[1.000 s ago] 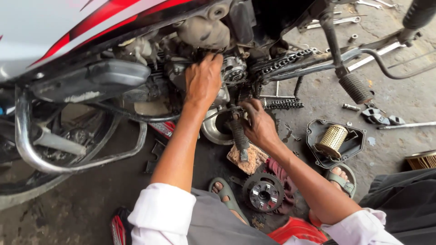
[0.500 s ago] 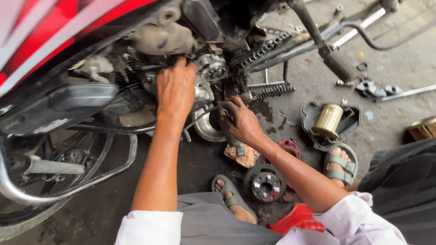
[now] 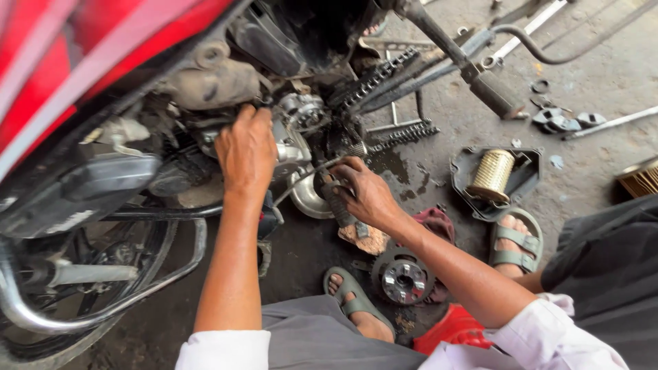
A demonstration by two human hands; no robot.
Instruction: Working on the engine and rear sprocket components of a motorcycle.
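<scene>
The left hand (image 3: pixel 247 152) presses flat against the motorcycle engine (image 3: pixel 291 130) at frame centre. The right hand (image 3: pixel 363 192) grips a dark tool handle (image 3: pixel 336 202) just beside it. A drive chain (image 3: pixel 373 79) runs upper centre; a round metal hub (image 3: pixel 404 279) lies lower centre.

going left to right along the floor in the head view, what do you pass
chrome crash guard tube → left hand → right hand → round metal clutch hub → brass-coloured ribbed cylinder in a black tray → green sandal on a foot
</scene>
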